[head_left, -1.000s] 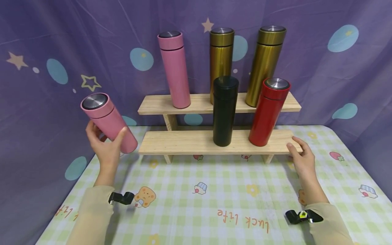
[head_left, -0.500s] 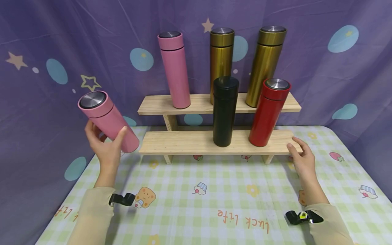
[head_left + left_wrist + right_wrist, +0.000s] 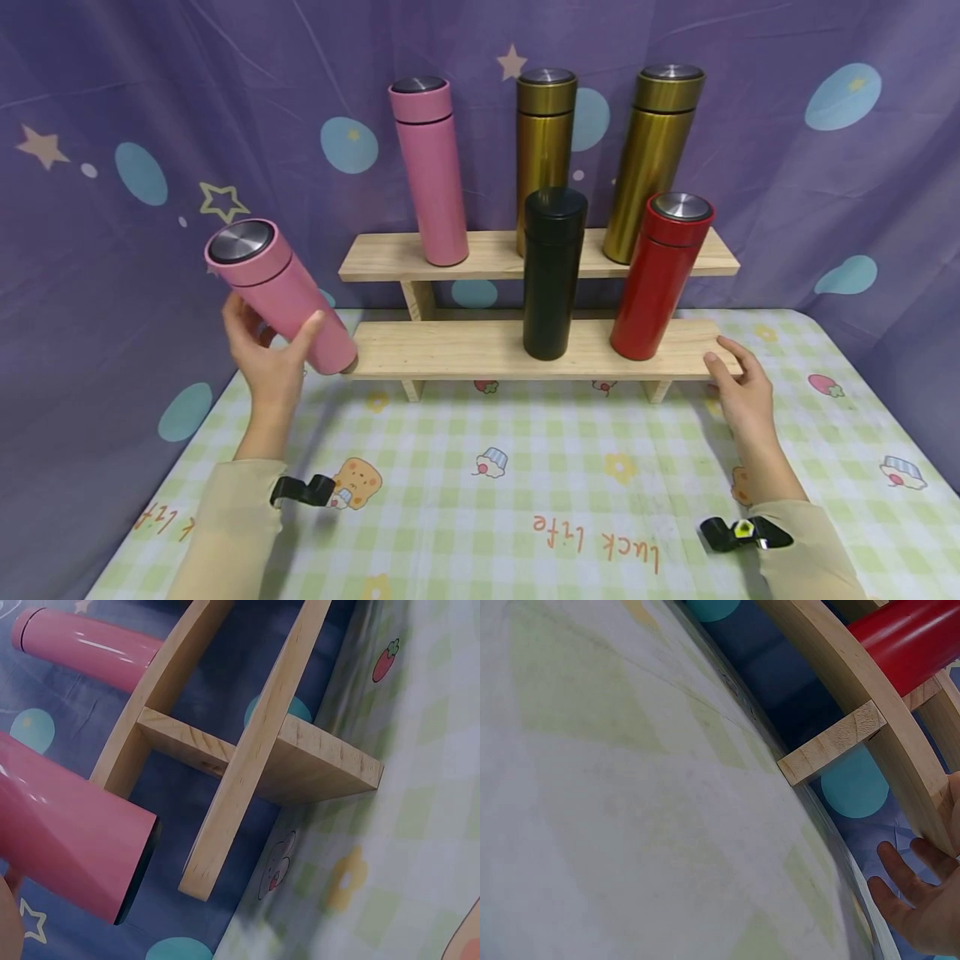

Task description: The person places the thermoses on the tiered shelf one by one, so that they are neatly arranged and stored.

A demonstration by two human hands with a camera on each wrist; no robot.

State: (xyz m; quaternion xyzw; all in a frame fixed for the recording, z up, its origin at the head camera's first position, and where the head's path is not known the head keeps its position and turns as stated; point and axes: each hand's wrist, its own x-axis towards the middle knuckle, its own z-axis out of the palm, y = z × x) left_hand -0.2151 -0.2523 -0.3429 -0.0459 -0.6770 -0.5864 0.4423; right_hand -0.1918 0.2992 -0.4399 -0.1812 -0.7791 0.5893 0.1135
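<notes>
My left hand (image 3: 272, 367) grips a pink thermos (image 3: 281, 300), tilted with its steel-topped lid leaning left. In the head view its base overlaps the left end of the lower board of a two-tier wooden shelf (image 3: 435, 350); the left wrist view shows the base (image 3: 139, 870) apart from that board (image 3: 240, 780). At the right end of the lower board, my right hand (image 3: 742, 392) holds the board's end between thumb and index finger. The other fingers (image 3: 900, 874) hang below the board in the right wrist view.
On the lower board stand a black thermos (image 3: 553, 283) and a red thermos (image 3: 660, 283). The upper board carries another pink thermos (image 3: 431, 175) and two gold ones, a middle gold thermos (image 3: 543, 150) and a right gold thermos (image 3: 652, 167). A checked cloth (image 3: 555, 500) covers the table; a purple curtain (image 3: 247, 83) hangs behind.
My left hand has carried the tilted pink thermos slightly right, so its base now overlaps the lower board's left end in the head view. My right hand stays at the board's right end.
</notes>
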